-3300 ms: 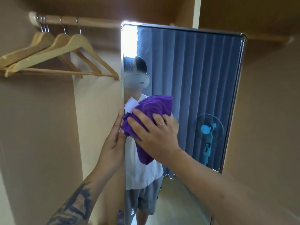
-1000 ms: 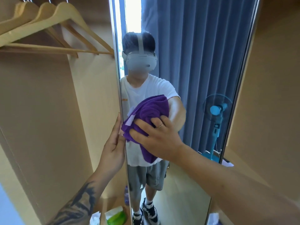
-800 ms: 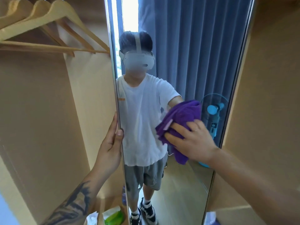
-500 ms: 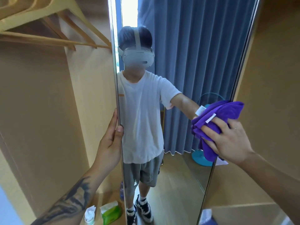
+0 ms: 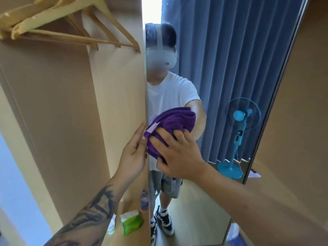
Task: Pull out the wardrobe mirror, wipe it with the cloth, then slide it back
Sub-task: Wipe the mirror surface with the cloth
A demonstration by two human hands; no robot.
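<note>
The tall wardrobe mirror stands pulled out in front of me, its thin metal frame running top to bottom. My left hand grips the mirror's left edge at mid height, fingers along the frame. My right hand presses a bunched purple cloth flat against the glass near that left edge, right beside my left hand. A pale tag sticks out of the cloth toward my left fingers. The glass reflects a person, blue curtains and a blue fan.
Wooden hangers hang at the upper left inside the wardrobe. On the wardrobe floor lie a green wipes pack and a purple bottle. Wardrobe panels close in on both sides of the mirror.
My right hand swept the cloth from the mirror's left side over to its right edge and has come back to the left edge. My left hand stayed on the frame.
</note>
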